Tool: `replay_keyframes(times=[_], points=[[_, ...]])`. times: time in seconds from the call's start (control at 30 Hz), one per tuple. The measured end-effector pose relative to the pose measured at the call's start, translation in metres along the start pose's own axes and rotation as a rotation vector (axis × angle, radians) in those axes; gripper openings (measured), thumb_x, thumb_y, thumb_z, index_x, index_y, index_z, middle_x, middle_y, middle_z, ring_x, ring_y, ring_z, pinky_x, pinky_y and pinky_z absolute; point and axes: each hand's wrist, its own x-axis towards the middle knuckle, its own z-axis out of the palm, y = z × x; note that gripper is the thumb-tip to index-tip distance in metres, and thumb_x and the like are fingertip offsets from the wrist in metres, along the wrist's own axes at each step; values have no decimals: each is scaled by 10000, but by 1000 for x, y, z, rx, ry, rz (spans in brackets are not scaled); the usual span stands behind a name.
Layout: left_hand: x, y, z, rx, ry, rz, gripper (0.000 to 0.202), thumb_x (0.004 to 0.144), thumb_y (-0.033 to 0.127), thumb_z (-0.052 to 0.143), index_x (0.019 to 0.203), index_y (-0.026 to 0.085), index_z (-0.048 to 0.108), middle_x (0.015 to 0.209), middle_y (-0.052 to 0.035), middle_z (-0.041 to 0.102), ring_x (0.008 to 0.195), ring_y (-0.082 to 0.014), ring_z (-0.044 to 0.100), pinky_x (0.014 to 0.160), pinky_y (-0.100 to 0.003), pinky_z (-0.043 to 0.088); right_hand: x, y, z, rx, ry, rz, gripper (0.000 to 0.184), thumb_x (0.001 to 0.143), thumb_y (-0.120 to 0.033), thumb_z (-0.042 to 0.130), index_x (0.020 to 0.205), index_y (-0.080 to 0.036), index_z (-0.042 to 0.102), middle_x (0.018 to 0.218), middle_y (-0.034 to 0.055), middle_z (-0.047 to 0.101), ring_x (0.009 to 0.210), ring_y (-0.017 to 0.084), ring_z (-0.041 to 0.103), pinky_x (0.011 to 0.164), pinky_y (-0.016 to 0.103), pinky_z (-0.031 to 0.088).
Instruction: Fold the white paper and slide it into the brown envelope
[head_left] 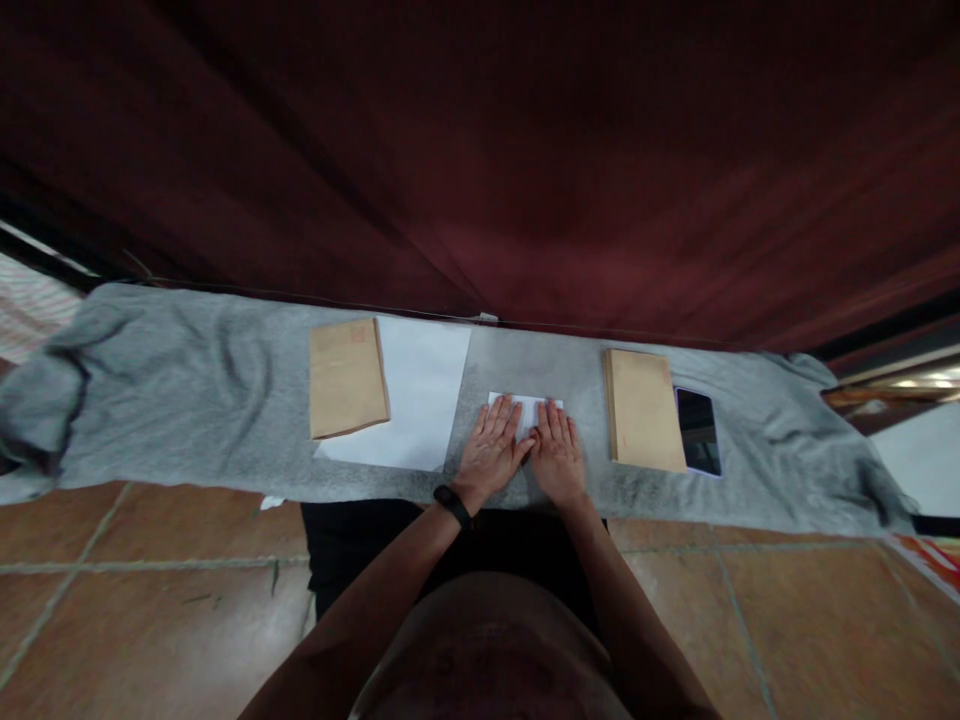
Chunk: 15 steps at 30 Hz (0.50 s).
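Observation:
A small white paper (528, 408) lies on the grey cloth in front of me, mostly covered by my hands. My left hand (489, 450) rests flat on its left part, fingers stretched forward. On the right part, my right hand (557, 455) lies flat in the same way. The two thumbs meet near the middle of the paper. Whether the paper is folded underneath, I cannot tell.
Brown envelopes (347, 380) lie on a large white sheet (424, 390) to the left. At right sits a stack of brown envelopes (646, 410) beside a dark phone (698, 430). A grey cloth (187, 400) covers the narrow table; a dark red curtain (480, 150) hangs behind.

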Motion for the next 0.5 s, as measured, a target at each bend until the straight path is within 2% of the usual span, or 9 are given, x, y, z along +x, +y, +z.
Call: replay_keyframes(times=[0.13,0.33,0.5], points=[[0,3,1,44,6,-40,603,1039,404,382,1573,133,306,1671,-150,225,1560,-276,147,1269,-485,135,-2,19,2,-7,26,30,548,1072,-301,268,1577,-91,308,1632,162,318,1518,240,283,1234,469,234],[1,5,2,86,32,-58,627,1027,457,409,1577,171,314,1668,-152,234,1552,-299,177,1266,-496,142,-9,40,4,27,116,77,530,1079,-331,277,1559,-127,369,1598,153,394,1499,291,321,1206,523,285],[1,5,4,97,45,-55,632,1021,468,416,1571,171,328,1665,-157,241,1548,-311,192,1259,-515,158,-3,34,1,219,219,109,542,1069,-359,297,1557,-131,362,1614,173,357,1508,290,302,1176,537,355]])
